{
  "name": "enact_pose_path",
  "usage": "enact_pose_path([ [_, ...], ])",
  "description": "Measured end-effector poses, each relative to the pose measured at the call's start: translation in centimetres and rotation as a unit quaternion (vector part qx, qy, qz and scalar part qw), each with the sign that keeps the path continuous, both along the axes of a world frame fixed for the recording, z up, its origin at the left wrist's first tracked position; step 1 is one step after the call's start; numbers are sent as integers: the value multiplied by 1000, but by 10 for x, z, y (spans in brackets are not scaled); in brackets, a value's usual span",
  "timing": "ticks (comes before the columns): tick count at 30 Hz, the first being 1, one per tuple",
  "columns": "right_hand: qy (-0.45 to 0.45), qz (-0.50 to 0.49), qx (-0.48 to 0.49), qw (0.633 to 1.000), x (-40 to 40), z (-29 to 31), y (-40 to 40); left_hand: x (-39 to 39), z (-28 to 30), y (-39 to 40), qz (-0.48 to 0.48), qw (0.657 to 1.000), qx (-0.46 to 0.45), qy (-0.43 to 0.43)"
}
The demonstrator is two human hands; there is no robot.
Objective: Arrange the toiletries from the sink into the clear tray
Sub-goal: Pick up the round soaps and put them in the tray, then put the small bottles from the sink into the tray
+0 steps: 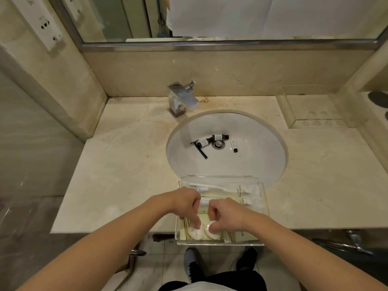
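Two hands at the clear tray

The left hand (pixel 186 203) and right hand (pixel 225 215) each pinch a white soap (pixel 195 232) inside the tray (pixel 220 242) on the table (pixel 126 164); two bottles (pixel 219 137) lie in the sink (pixel 252 164).

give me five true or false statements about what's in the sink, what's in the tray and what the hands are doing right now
1. Two dark bottles lie in the sink near the drain. True.
2. The clear tray sits behind the faucet. False: it sits at the counter's front edge, nearest the person.
3. Both hands are inside the tray, the left hand and right hand each touching a white round packet. True.
4. The sink holds nothing. False: the bottles, a black comb and a small white tube lie in it.
5. The faucet is running. False: no water shows.
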State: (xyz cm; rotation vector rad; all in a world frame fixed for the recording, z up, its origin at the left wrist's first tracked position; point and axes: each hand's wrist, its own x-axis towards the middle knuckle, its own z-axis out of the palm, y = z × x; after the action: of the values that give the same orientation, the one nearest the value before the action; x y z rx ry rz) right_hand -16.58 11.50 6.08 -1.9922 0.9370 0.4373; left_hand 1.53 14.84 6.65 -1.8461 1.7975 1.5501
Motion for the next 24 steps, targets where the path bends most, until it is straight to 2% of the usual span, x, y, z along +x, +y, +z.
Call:
enact_pose_path([
  [7,-107,-156,-1,982,4,13,-38,19,18,-45,145,985,-72,54],
  [13,-145,-269,-59,951,10,18,-99,36,12,-95,263,959,-97,33],
  [18,-99,-252,-84,959,13,-2,-153,38,0,-136,283,955,-86,3],
  [24,16,-171,-97,980,19,-49,-212,37,-27,-171,246,965,-56,-72],
])
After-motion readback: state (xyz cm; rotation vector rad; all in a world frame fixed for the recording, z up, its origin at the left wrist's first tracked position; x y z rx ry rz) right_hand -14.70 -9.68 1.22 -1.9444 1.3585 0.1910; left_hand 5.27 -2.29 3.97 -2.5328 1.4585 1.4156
